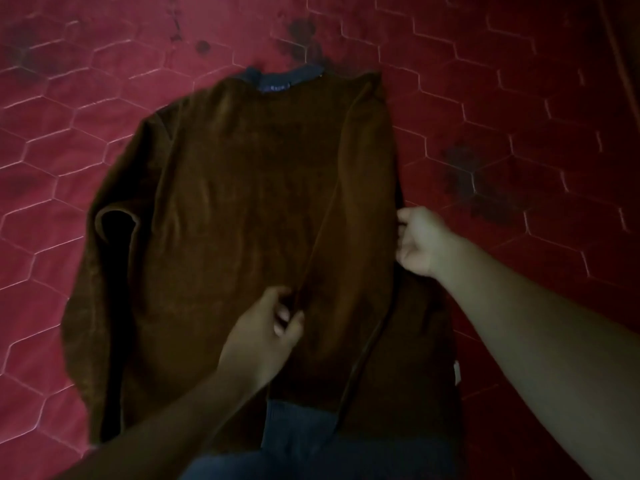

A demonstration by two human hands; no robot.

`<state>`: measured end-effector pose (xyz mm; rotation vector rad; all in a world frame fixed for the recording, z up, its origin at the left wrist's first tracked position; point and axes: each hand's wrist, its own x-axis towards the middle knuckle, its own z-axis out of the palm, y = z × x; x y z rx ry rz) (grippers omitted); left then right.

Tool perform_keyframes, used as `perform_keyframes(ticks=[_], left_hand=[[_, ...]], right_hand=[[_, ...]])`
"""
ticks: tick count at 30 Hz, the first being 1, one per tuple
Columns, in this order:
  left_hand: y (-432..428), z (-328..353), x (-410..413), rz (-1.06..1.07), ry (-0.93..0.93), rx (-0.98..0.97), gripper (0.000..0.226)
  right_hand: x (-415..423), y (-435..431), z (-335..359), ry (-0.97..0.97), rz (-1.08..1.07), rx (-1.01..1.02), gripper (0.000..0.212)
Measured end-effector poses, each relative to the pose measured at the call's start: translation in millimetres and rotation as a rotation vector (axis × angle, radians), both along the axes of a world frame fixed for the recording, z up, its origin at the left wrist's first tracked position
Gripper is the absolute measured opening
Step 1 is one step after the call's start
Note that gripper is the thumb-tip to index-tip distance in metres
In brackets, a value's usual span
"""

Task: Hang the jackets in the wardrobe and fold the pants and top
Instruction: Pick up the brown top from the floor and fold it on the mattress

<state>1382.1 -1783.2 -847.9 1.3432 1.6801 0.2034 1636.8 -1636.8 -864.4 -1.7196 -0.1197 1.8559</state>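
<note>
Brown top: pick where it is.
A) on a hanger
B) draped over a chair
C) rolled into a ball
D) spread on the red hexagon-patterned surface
D: the brown top lies spread on the red hexagon-patterned surface, collar away from the person, left hand and right hand holding its fabric.

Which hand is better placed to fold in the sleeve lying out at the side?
Left. The left hand pinches the top near its middle, closer to the loose sleeve on that side. The right hand sits at the opposite edge and would have to cross the whole top.
</note>
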Motion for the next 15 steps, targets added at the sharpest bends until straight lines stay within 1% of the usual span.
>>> perform_keyframes(ticks=[2, 3, 4, 5, 6, 7, 8, 9, 10, 11, 13, 14, 15], left_hand=[[44, -4, 11, 0.132, -0.069, 0.032, 0.043], [68, -10, 16, 0.167, -0.105, 0.021, 0.044], [91, -13, 23, 0.18, -0.143, 0.011, 0.046], [111, -15, 31, 0.182, -0.185, 0.006, 0.047], [129, -15, 41, 0.188, -0.225, 0.002, 0.049], [144, -16, 49, 0.2, -0.263, 0.006, 0.051], [156, -16, 58, 0.209, -0.295, 0.007, 0.053], [165, -16, 67, 0.213, -0.319, 0.01, 0.056], [173, -17, 74, 0.206, -0.333, 0.01, 0.06], [179, -19, 79, 0.191, -0.339, 0.007, 0.062], [184, -23, 82, 0.135, -0.317, 0.014, 0.062], [184, -26, 81, 0.1, -0.306, 0.027, 0.059], [184, -29, 79, 0.058, -0.287, 0.05, 0.053]], right_hand=[[-5, -13, -5, 0.008, 0.252, -0.022, 0.032], [-8, -17, -5, 0.037, 0.333, -0.003, 0.03], [-11, -18, -6, 0.066, 0.361, 0.035, 0.028], [-14, -17, -7, 0.079, 0.334, 0.094, 0.031], [-15, -14, -10, 0.055, 0.274, 0.175, 0.039], [-16, -9, -14, -0.02, 0.223, 0.268, 0.05], [-17, -3, -16, -0.141, 0.208, 0.365, 0.06], [-18, 0, -17, -0.276, 0.218, 0.467, 0.065], [-16, 1, -18, -0.438, 0.259, 0.582, 0.066], [-12, 0, -21, -0.64, 0.342, 0.718, 0.061], [3, -4, -30, -1.054, 0.611, 0.951, 0.038], [16, -8, -36, -1.199, 0.776, 1.019, 0.03], [31, -10, -43, -1.281, 0.928, 1.057, 0.03]])
